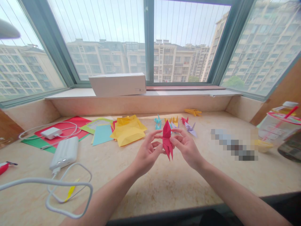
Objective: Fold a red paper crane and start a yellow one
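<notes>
A folded red paper figure [167,139] stands upright in the air above the stone counter [164,179]. My left hand [147,151] pinches its left side with thumb and fingers. My right hand [185,145] pinches its right side, fingertips meeting the paper near the middle. Both hands are closed on the paper. Just beyond the hands stand finished small paper figures: a teal one [158,122], a purple one [190,128], a red one [184,120] and orange ones [174,119].
Yellow sheets [129,130], a blue sheet [102,134] and red and green sheets [68,125] lie left of centre. A white power bank [64,152] with looping cables and a white charger [50,132] sit at left. A white box [118,84] rests on the sill; a lidded cup [277,128] stands right.
</notes>
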`<state>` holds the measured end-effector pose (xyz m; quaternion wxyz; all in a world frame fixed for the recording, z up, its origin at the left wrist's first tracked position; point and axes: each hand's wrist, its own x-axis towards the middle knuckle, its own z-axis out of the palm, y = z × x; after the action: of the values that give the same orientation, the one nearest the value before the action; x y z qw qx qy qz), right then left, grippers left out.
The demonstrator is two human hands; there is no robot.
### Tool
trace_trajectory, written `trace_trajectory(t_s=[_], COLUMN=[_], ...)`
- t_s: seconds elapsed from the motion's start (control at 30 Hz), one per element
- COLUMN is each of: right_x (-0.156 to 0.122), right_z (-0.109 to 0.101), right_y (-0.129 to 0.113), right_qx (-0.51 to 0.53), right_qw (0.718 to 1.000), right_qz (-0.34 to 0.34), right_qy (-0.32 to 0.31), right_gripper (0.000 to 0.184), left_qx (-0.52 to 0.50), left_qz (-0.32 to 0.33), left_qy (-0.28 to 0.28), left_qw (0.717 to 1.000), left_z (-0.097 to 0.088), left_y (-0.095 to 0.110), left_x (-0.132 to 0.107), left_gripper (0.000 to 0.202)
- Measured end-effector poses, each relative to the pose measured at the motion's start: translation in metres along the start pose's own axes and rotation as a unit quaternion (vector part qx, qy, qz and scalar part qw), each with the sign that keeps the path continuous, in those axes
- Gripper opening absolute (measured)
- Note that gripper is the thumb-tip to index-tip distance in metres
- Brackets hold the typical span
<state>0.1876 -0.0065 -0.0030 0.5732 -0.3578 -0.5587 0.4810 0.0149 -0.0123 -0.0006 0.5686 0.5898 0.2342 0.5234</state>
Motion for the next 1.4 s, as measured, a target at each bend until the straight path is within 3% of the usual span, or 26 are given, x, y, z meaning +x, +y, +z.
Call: trace_trajectory(t_s=[0.23, 0.4, 0.63, 0.93, 1.1, 1.27, 1.33, 1.4], right_x=[-0.001, -0.003, -0.003, -0.003, -0.005, -0.006, -0.005, -0.005], right_z=[-0.001, -0.001, -0.002, 0.000, 0.001, 0.003, 0.002, 0.001], right_y=[0.001, 0.004, 0.007, 0.009, 0.013, 0.018, 0.020, 0.020], right_qx=[0.021, -0.021, -0.018, -0.045, -0.063, -0.048, -0.057, -0.068], right_qw=[0.999, 0.999, 0.997, 0.995, 0.996, 0.996, 0.994, 0.993], right_qz=[0.023, -0.017, -0.013, -0.002, -0.027, -0.068, -0.073, -0.074], right_qy=[-0.016, -0.034, -0.069, -0.087, -0.063, -0.039, -0.049, -0.062], right_gripper=[0.040, 0.025, 0.029, 0.024, 0.021, 0.038, 0.044, 0.038], left_qx=[0.052, 0.024, 0.000, 0.071, 0.075, 0.047, 0.068, 0.086], left_qz=[-0.011, -0.050, -0.077, -0.074, -0.059, -0.040, -0.035, -0.029], left_qy=[-0.042, -0.013, -0.020, 0.014, 0.050, 0.085, 0.077, 0.060], left_qw=[0.998, 0.998, 0.997, 0.995, 0.994, 0.994, 0.994, 0.994], left_z=[-0.002, -0.003, -0.003, -0.005, -0.004, -0.004, -0.005, -0.006], left_y=[-0.003, 0.002, 0.004, -0.001, 0.000, -0.001, -0.001, -0.001], left_x=[-0.002, 0.000, 0.002, 0.004, 0.005, 0.006, 0.006, 0.006], left_gripper=[0.020, 0.032, 0.043, 0.033, 0.028, 0.047, 0.038, 0.026])
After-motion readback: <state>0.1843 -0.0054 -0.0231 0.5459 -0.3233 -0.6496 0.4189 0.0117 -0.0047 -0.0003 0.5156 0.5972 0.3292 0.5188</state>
